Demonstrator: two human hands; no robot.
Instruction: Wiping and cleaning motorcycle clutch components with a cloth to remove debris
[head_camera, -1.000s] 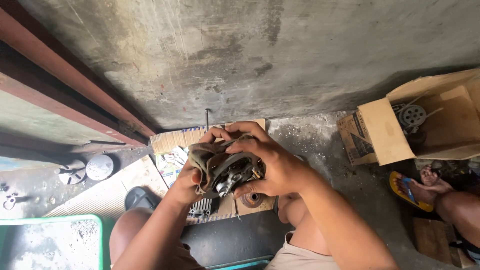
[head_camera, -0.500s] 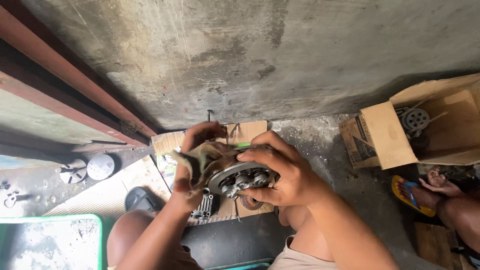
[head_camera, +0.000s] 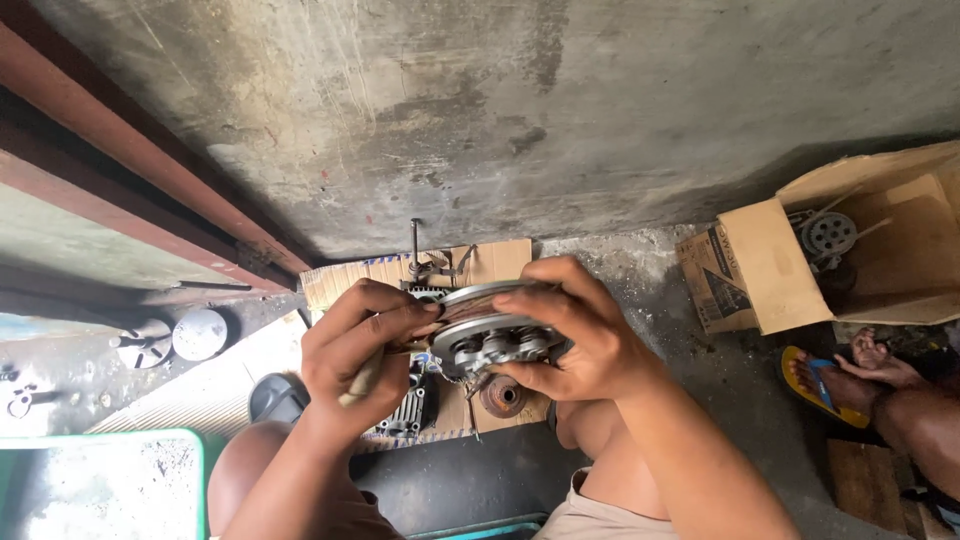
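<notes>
My right hand (head_camera: 575, 335) grips a round metal clutch assembly (head_camera: 488, 335), a grey disc with bolts and small weights on its underside, held level above my lap. Fingers curl over its top rim and the thumb supports it from below. My left hand (head_camera: 362, 352) touches the disc's left edge with its fingertips while clasping a thin wooden-handled tool (head_camera: 365, 375) in the palm. Under the hands, a sheet of cardboard (head_camera: 490, 262) lies on the ground with a finned metal engine part (head_camera: 405, 410) and a small rusty round part (head_camera: 502, 396) on it.
A concrete wall fills the top. An open cardboard box (head_camera: 870, 250) with a pulley wheel stands at right. Another person's sandalled foot (head_camera: 835, 385) rests near it. Round metal discs (head_camera: 198, 333) lie at left, a green-rimmed tray (head_camera: 100, 485) at bottom left.
The clutch assembly has been turned from a tilted, cloth-wrapped position to lie flat. My left hand shifted from cupping it to touching its edge with the fingertips.
</notes>
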